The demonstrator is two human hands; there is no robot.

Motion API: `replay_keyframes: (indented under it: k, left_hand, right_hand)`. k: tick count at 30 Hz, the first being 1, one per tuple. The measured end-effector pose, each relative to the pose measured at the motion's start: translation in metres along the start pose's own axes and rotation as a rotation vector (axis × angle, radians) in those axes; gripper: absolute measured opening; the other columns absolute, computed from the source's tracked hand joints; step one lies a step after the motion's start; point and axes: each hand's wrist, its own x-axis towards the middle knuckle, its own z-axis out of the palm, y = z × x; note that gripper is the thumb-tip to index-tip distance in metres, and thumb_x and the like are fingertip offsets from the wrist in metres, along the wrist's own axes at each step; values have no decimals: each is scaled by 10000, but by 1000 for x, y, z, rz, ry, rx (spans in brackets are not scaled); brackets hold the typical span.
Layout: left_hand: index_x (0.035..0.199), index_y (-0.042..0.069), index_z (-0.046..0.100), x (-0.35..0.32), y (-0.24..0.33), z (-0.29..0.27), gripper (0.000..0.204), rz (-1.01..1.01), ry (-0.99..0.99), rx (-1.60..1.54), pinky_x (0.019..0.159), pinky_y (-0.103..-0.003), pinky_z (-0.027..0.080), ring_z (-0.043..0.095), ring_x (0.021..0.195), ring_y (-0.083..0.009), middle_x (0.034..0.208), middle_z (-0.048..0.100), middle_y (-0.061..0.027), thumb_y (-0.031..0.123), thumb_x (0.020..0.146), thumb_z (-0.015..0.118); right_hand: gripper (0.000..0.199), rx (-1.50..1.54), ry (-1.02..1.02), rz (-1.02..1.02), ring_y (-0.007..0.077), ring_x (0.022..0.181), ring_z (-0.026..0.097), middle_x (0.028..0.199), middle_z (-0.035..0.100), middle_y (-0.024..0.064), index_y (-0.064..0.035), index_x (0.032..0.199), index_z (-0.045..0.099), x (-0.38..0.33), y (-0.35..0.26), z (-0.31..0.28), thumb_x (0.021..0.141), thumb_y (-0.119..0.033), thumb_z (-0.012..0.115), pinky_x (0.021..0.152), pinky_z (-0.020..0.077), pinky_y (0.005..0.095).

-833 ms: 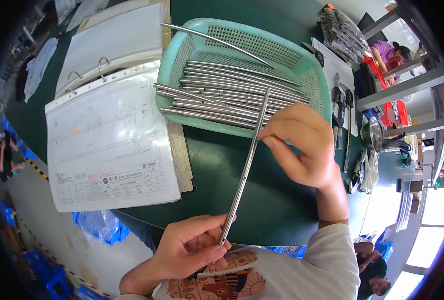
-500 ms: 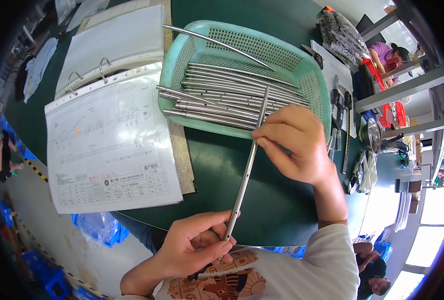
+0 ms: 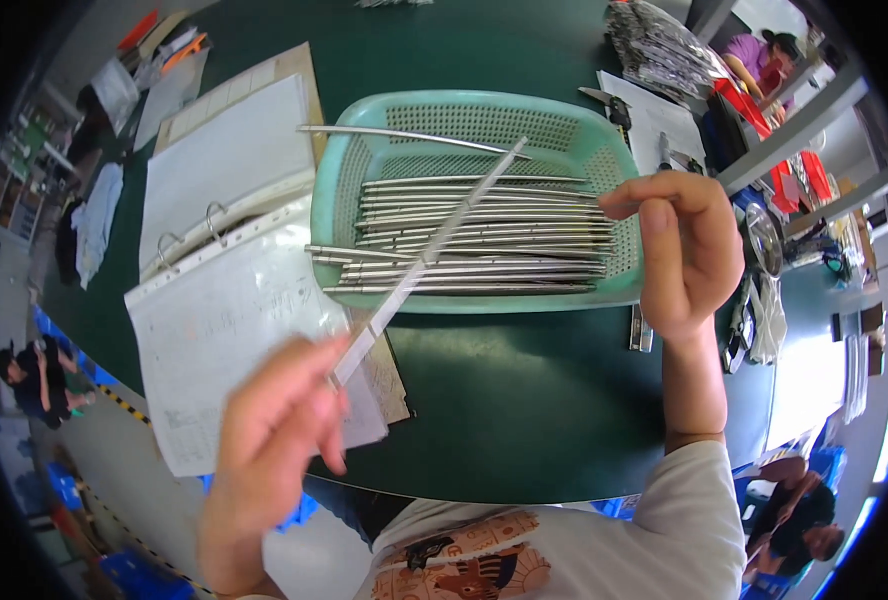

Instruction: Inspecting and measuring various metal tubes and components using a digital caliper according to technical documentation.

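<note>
My left hand [image 3: 279,430], smeared by motion, grips the lower end of a slim metal rod [image 3: 430,256]. The rod slants up and to the right, crossing in front of a pale green plastic basket [image 3: 484,303]. Inside the basket lie several similar metal rods [image 3: 484,240], roughly side by side, some with small holes. One more rod [image 3: 394,133] rests across the basket's far left rim. My right hand [image 3: 689,255] is raised beside the basket's right end, thumb and forefinger apart, with nothing in it.
An open ring binder [image 3: 214,225] with drawing sheets lies left of the basket on the green table [image 3: 524,400]. Calipers [image 3: 609,103] and papers sit at the right, near bagged parts [image 3: 654,45] and a shelf frame. Other people are farther off on both sides.
My right hand has let go of the rod and moved right. My left hand has carried the rod left and upward, over the basket. The view has shifted a little.
</note>
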Motion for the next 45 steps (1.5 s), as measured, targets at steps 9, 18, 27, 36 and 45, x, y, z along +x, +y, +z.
replay_keyframes:
  k: [9,18,27,36,45]
  left_hand:
    - [986,4,582,155,10,-40,227,334,-40,788,651,-260,388,474,721,-156,785,468,-67,-26,809,444]
    - [771,76,602,179,1,-35,116,810,357,1465,600,-347,450,538,734,-239,741,549,-47,-4,687,601]
    - [891,44,616,199,-22,9,149,558,-176,1513,696,-390,449,534,843,-285,816,580,-91,78,767,541]
    - [824,9,555,201,-32,17,101,505,-76,1578,730,-410,440,506,887,-300,869,536,-128,94,775,534]
    - [843,1,480,128,20,36,95,332,-63,1361,609,-420,434,538,663,-328,711,553,-136,91,820,501]
  right_hand:
    - [73,-95,99,-45,171,574,586,661,592,97,24,817,562,12,10,-12,754,48,533,527,434,231]
    - [81,-190,132,-80,152,553,564,655,583,78,4,801,570,21,16,-17,732,46,560,516,431,227]
    - [86,-180,134,-57,148,557,569,652,577,68,1,806,581,23,18,-19,729,39,569,524,442,228]
    - [78,-141,179,-105,155,527,563,631,569,52,-25,781,582,26,24,-18,719,23,586,461,403,234]
    - [55,-160,-9,-136,260,501,527,616,567,75,-56,759,558,15,23,3,718,-36,589,462,399,331]
